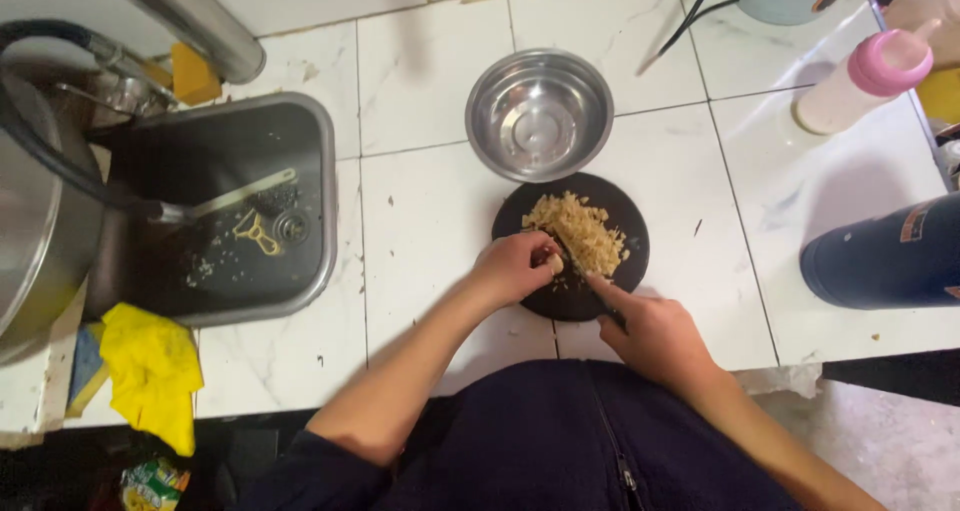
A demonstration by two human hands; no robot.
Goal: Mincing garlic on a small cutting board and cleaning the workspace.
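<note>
A round black cutting board [624, 211] lies on the white tiled counter, with a pile of finely chopped pale yellow food [580, 231] on it. My left hand [512, 267] rests at the board's left edge, fingertips pinching a small pale piece against the board. My right hand [655, 336] grips a knife [578, 266] by its dark handle; the blade points up-left into the chopped pile, right beside my left fingertips.
An empty steel bowl [540, 114] stands just behind the board. A steel sink [235, 206] with a utensil and scraps is at the left, a yellow cloth [150, 371] by its front. A pink-capped bottle [865, 79] and a dark blue flask [885, 256] sit at the right.
</note>
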